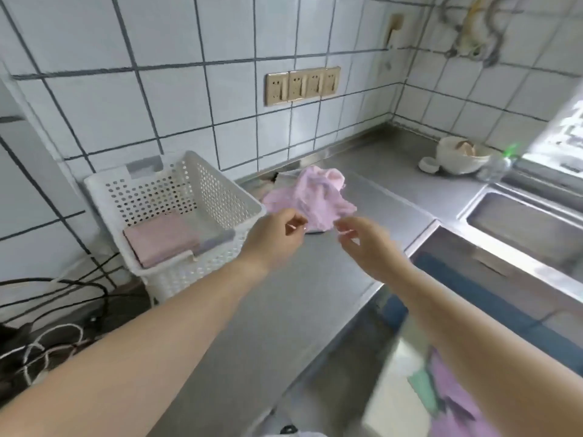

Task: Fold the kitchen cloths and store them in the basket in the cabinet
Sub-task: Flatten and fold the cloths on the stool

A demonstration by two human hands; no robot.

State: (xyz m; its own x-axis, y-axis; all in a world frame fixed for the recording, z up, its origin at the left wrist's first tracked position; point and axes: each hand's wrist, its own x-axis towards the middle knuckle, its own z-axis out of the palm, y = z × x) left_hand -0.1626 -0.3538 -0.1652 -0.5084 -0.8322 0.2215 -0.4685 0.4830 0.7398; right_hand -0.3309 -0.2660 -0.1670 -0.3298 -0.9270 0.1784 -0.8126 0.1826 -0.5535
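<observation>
Both your forearms stretch out low over the steel tabletop (284, 310), and your hands are closing in on the crumpled pink cloth (310, 197) heaped near the back wall. Your left hand (277, 233) has its fingers loosely curled with nothing in them, hanging just short of the cloth's near edge; your right hand (362, 238) is much the same, fingers relaxed and empty, right beside it. Over on your left stands the white basket (227, 247), out on the tabletop, with one folded pink cloth (161, 239) already lying flat in its bottom. So by the look of it, one is done and this one is next. Watch the grab, though: the cloth is bunched, and if you pinch a fold rather than two true corners, it will likely open crooked and the fold will come out lopsided. Something else seems to lie under the heap, too blurred to name, so a hasty lift could drag it along. Mind the sink (520, 228) on your right too; a trailing edge might dip in.
</observation>
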